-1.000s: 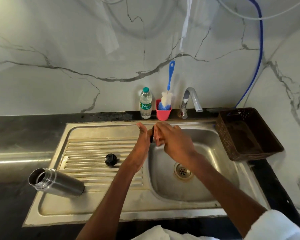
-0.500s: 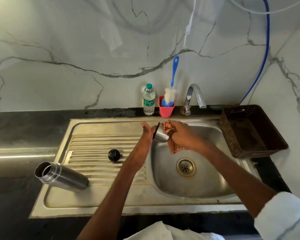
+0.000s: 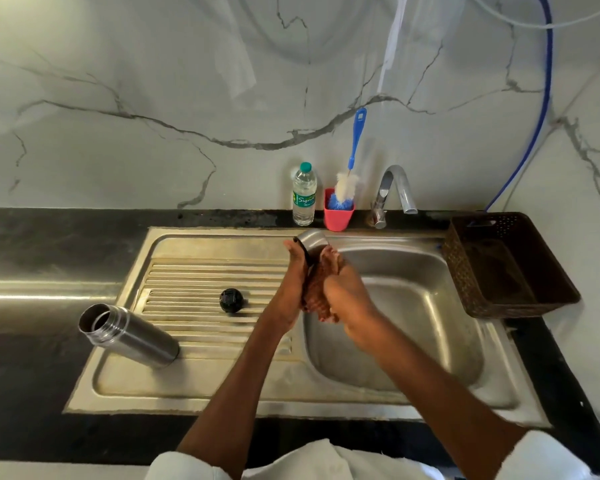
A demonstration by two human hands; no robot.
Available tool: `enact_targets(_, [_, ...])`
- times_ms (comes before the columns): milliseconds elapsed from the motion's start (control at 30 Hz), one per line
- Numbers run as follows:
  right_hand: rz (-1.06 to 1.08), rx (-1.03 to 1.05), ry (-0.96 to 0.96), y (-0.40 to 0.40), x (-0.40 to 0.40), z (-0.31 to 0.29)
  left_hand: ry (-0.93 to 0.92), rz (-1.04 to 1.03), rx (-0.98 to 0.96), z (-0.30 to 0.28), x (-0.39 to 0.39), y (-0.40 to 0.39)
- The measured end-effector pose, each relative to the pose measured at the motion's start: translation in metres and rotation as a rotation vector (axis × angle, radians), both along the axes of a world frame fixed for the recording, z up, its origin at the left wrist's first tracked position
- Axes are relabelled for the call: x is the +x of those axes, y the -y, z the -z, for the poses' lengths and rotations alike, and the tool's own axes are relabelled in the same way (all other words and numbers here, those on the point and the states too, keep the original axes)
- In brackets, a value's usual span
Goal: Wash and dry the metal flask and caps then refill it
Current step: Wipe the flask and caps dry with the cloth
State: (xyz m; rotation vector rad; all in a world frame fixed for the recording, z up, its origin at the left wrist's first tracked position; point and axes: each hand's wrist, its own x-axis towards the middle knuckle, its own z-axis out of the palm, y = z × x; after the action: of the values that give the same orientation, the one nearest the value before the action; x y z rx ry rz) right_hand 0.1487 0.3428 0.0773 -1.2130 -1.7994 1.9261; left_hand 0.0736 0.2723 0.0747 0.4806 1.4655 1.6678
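Head view: stainless steel sink unit [image 3: 222, 386] with ribbed drainboard fills the frame, set in a black stone counter [image 3: 32, 258]; basin sits under and to the right of both hands. Dark brown woven plastic basket [image 3: 548, 282] stands well right of the right hand, on the counter edge. Open cylindrical steel flask [image 3: 132, 336] lies on its side well left of the left hand, mouth pointing left, body on the drainboard's front left corner, apart from both hands. Left hand [image 3: 297, 282] grips a domed steel flask cap with black rim [image 3: 313, 241] over the basin's left rim, cap poking out above the fingers. Right hand [image 3: 343, 296] is just beside the left, touching it, fingers curled round a reddish-brown cloth [image 3: 317, 289] pressed between the two hands, against the cap. Curved chrome tap [image 3: 394, 188] is beyond the right hand at the back wall. Clear plastic water bottle with green cap [image 3: 304, 195] stands beyond the hands, just left of a pink plastic cup [image 3: 338, 216] holding a blue-handled white bottle brush [image 3: 352, 168]. Small round black inner cap [image 3: 231, 300] rests on the drainboard, left of the left hand, between it and the flask, apart from both.
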Motion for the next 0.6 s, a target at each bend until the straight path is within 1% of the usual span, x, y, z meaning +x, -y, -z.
enact_targets(33, [-0.029, 0.201, -0.009, 0.009, 0.002, 0.008, -0.001, -0.014, 0.023, 0.002, -0.002, -0.002])
enact_targets(100, [-0.102, 0.551, 0.060, 0.020, 0.008, 0.026, 0.000, -0.017, 0.047, 0.003, -0.006, -0.004])
enact_targets(133, [-0.098, 0.684, 0.100, 0.018, 0.012, 0.030, 0.010, -0.014, 0.052, 0.001, -0.005, -0.004])
enact_targets(200, [-0.101, 0.866, 0.145, 0.009, 0.014, 0.024, 0.051, 0.008, 0.049, 0.000, -0.002, -0.002])
enact_targets(267, [-0.168, 0.908, 0.116, -0.002, 0.013, 0.015, 0.125, -0.014, 0.068, 0.005, 0.001, 0.002])
enact_targets(333, [-0.190, 0.757, 0.036, -0.013, 0.014, 0.008, 0.181, -0.071, 0.100, 0.009, -0.001, 0.007])
enact_targets(367, [-0.185, 0.699, 0.029, -0.015, 0.016, 0.010, 0.195, -0.085, 0.112, 0.009, -0.002, 0.010])
enact_targets(400, [-0.179, 0.693, 0.036, -0.013, 0.018, 0.010, 0.197, -0.092, 0.116, 0.008, -0.003, 0.011])
enact_targets(467, [-0.212, 0.820, 0.090, -0.003, 0.023, 0.012, 0.156, -0.075, 0.083, 0.004, -0.004, 0.007])
enact_targets(533, [-0.209, 0.915, 0.081, 0.002, 0.022, 0.013, 0.115, -0.056, 0.045, 0.001, -0.001, 0.006])
enact_targets(567, [-0.187, 0.886, 0.069, -0.003, 0.019, 0.012, 0.111, -0.045, 0.024, 0.001, -0.002, 0.006])
enact_targets(600, [-0.152, 0.790, 0.046, -0.009, 0.017, 0.008, 0.109, -0.020, 0.023, 0.001, -0.003, 0.006])
